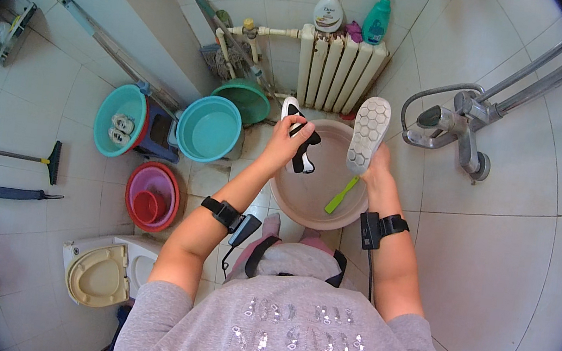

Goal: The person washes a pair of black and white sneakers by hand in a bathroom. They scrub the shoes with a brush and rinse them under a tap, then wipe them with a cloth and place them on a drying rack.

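My left hand (pixel 287 141) grips a black-and-white shoe (pixel 307 160) by its upper, above the left side of a pale pink basin (pixel 283 203). On the other side, my right hand (pixel 379 166) holds a second shoe (pixel 369 134) with its white, hexagon-patterned sole turned up towards me. The fingers of that hand are mostly hidden behind the shoe. A lime-green brush (pixel 341 194) lies slantwise in the basin, between my two forearms; its bristles do not show. The basin rests on the tiled floor in front of my feet.
A cast-iron radiator (pixel 338 71) bears a Dove pump bottle (pixel 329 11) and a teal pump bottle (pixel 376 20). A shower mixer tap (pixel 458 121) juts from the right wall. Leftward are a blue basin (pixel 210 129), a turquoise basin (pixel 109 105) holding small shoes, and a toilet (pixel 100 277).
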`<state>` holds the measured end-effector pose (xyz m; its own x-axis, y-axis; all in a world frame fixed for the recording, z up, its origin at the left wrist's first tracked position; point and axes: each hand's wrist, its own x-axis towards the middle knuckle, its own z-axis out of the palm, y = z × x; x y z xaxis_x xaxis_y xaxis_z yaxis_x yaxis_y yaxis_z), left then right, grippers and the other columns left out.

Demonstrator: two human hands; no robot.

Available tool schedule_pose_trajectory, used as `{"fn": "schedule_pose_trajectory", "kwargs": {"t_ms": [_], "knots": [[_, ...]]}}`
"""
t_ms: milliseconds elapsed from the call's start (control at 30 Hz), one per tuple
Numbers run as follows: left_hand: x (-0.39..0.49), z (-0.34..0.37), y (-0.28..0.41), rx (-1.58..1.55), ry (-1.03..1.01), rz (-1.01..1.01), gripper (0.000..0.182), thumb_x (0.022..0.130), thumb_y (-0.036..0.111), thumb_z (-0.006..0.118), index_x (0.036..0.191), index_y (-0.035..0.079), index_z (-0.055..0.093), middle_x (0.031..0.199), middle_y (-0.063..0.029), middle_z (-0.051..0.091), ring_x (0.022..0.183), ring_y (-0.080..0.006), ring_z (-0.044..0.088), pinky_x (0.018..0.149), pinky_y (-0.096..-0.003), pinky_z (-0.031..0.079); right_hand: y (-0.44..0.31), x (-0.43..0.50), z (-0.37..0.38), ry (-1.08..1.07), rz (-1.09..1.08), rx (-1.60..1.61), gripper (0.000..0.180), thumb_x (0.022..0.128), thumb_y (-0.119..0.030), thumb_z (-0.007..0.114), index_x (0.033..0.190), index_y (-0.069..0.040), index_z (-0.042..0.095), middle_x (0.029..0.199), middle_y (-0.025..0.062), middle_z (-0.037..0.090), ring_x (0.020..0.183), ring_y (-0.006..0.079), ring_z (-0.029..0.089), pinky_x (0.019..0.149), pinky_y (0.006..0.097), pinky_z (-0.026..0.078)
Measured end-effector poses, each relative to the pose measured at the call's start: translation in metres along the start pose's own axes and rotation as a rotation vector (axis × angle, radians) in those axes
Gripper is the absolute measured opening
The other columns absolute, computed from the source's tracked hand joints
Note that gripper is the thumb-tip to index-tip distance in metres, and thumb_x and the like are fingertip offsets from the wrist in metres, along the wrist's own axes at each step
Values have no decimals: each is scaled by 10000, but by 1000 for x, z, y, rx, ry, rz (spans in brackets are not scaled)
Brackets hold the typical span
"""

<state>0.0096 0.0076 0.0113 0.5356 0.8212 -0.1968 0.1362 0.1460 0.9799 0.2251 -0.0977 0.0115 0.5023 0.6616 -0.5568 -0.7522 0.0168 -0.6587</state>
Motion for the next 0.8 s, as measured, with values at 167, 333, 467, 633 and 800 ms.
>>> {"fn": "schedule_pose_trajectory", "kwargs": {"t_ms": [167,333,467,633,800], "knots": [[0,0,2,-40,-38,16,450,982,484,537,1215,101,511,1069,-11,544,996,-110,489,908,-246,389,1,-2,-8,-11,-3,31,304,1020,-236,438,1176,-54,624,1077,30,670,924,174,645,785,326,526],[-7,-1,13,-299,-160,-49,308,996,326,498,1210,104,511,1094,-47,560,1024,-135,525,920,-263,421,-1,-6,-10,82,6,-19,343,1022,-269,438,1221,-44,604,1130,45,660,976,190,642,823,343,526],[-16,-6,28,-470,-303,-85,347,921,54,450,1261,107,493,1208,-72,527,1115,-173,536,966,-291,443,-2,-12,-11,55,-39,35,410,1023,-345,441,1264,-42,574,1200,77,642,1036,222,633,863,366,519],[-29,-5,40,-653,-294,103,825,922,16,571,1565,249,109,1432,-111,440,1268,-207,481,1059,-347,395,-2,-18,-17,88,4,-111,510,1005,-463,458,1286,-48,555,1228,86,631,1059,240,621,910,355,481],[-18,-19,32,-706,-408,-273,636,818,84,660,1395,-15,411,1318,-164,560,1167,-227,592,1009,-371,490,9,-30,-6,109,-296,-528,482,984,-465,531,1121,-5,573,982,81,625,873,145,554,805,295,449]]}}
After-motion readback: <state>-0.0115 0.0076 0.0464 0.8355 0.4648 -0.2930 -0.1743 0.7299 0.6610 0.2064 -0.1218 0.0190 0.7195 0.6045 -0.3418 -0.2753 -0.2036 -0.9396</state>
